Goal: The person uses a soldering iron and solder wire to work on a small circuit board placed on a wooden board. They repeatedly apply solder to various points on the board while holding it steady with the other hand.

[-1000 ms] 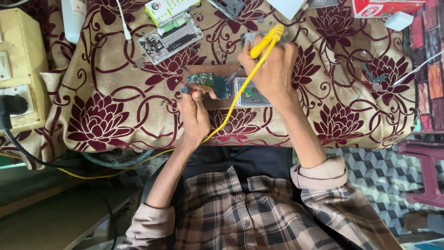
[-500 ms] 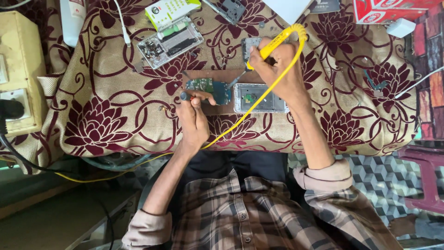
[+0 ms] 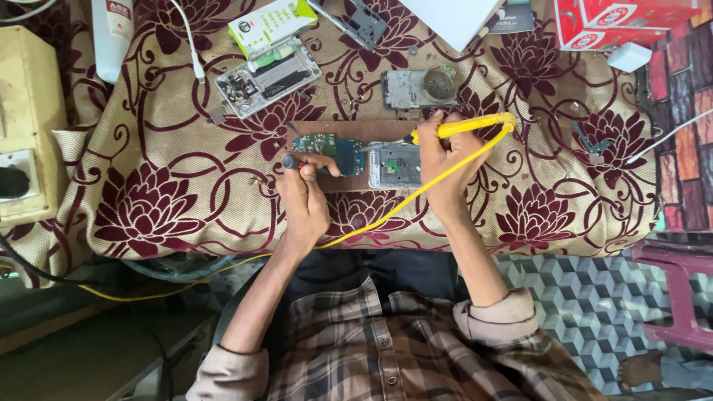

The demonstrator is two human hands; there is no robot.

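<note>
My right hand [image 3: 445, 167] grips a yellow soldering iron [image 3: 471, 125], held almost level with its metal tip pointing left toward a small silver phone frame [image 3: 394, 165]. Its yellow cord [image 3: 371, 223] trails down off the table edge. My left hand [image 3: 303, 189] pinches a thin dark tool [image 3: 291, 160] and rests beside a green circuit board [image 3: 327, 146]. Board and phone frame lie on a brown wooden block [image 3: 334, 130] on a floral cloth.
An opened phone body [image 3: 267, 78], a green-and-white box [image 3: 271, 22], another phone frame with a round part [image 3: 420, 87] and a red box [image 3: 616, 18] lie farther back. A cream socket box [image 3: 26, 126] stands at the left. A pink stool [image 3: 679, 286] stands at the right.
My right hand has lowered the soldering iron from a raised tilt to nearly level, bringing its tip toward the phone frame. My left hand has stayed by the circuit board.
</note>
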